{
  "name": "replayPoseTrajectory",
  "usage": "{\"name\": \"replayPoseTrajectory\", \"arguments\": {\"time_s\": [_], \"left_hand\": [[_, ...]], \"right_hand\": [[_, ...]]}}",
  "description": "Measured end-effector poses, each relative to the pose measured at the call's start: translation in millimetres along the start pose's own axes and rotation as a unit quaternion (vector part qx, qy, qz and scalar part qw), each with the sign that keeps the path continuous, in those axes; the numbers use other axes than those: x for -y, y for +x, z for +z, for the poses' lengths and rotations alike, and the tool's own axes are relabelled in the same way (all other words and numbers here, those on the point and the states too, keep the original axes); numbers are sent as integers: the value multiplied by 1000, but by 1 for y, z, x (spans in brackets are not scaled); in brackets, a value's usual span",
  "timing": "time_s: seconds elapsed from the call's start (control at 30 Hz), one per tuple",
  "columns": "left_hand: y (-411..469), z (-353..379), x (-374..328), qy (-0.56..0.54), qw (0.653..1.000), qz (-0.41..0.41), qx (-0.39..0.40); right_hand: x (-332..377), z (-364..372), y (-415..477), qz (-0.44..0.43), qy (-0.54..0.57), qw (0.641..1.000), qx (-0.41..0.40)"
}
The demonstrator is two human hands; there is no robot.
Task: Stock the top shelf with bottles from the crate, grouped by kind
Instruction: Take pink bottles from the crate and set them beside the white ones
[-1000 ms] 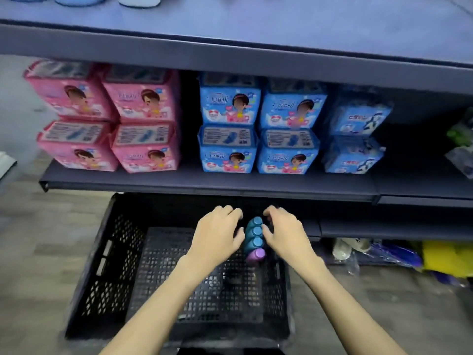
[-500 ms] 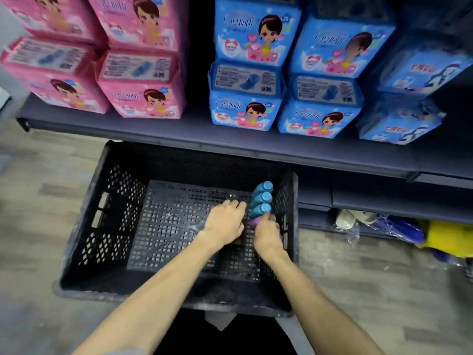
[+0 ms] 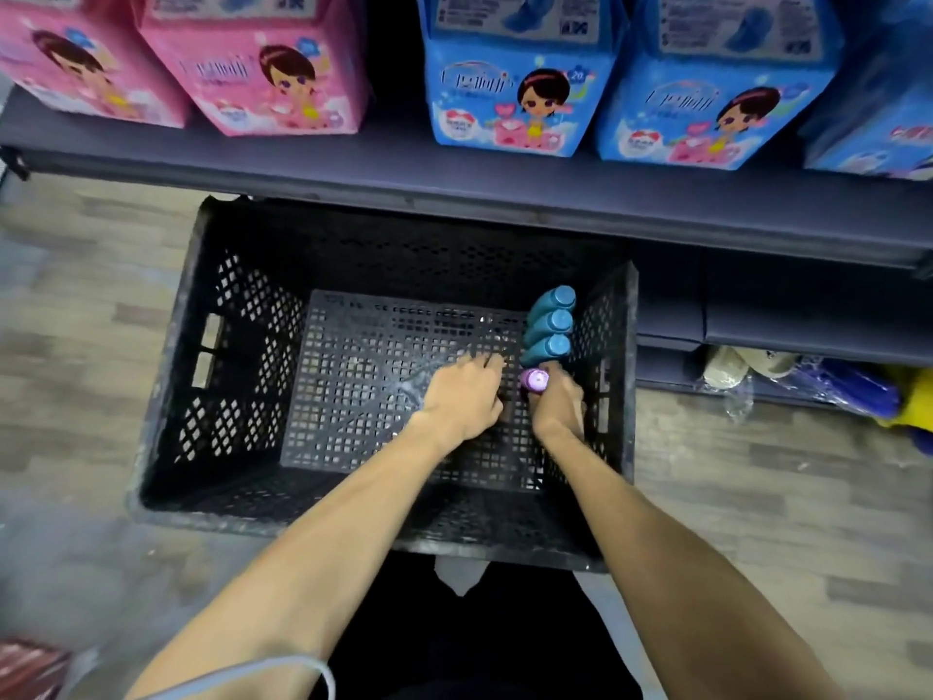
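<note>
In the black mesh plastic crate [image 3: 242, 346], our right hand [image 3: 558, 411] clamps its fingers round a purple-capped bottle [image 3: 535, 381]; whether our left hand [image 3: 464, 396] grips anything, we cannot tell.

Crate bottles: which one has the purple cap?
The purple-capped bottle at the near end of the row along the crate right wall, in the right hand grip. The other three bottles behind it have blue caps.

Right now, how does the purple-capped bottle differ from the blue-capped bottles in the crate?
Colour: the purple-capped bottle is purple on top, the blue-capped bottles blue. Place: the purple-capped bottle stands nearest, the blue-capped bottles behind it. Hold: the right hand grips the purple-capped bottle, not the blue-capped bottles. All stand in one row along the crate's right wall.
</note>
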State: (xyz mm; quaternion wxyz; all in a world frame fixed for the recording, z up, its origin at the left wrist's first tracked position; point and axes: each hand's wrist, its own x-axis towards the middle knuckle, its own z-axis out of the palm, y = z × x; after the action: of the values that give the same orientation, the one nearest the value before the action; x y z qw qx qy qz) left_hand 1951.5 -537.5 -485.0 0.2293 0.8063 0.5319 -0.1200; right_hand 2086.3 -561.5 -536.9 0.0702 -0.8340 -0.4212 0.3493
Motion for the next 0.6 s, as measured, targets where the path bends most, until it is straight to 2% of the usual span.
{"name": "replayPoseTrajectory", "arguments": {"time_s": [0.37, 0.47, 0.6], "left_hand": [[-15, 6, 12, -16, 1000, -22, 8], [-17, 2, 10, -26, 999, -24, -5], [-18, -14, 6, -30, 999, -12, -26]], "right_hand": [[1, 0, 5, 1, 60, 998, 20], [7, -13, -1, -34, 79, 996, 28], [19, -38, -13, -112, 42, 993, 12]]}}
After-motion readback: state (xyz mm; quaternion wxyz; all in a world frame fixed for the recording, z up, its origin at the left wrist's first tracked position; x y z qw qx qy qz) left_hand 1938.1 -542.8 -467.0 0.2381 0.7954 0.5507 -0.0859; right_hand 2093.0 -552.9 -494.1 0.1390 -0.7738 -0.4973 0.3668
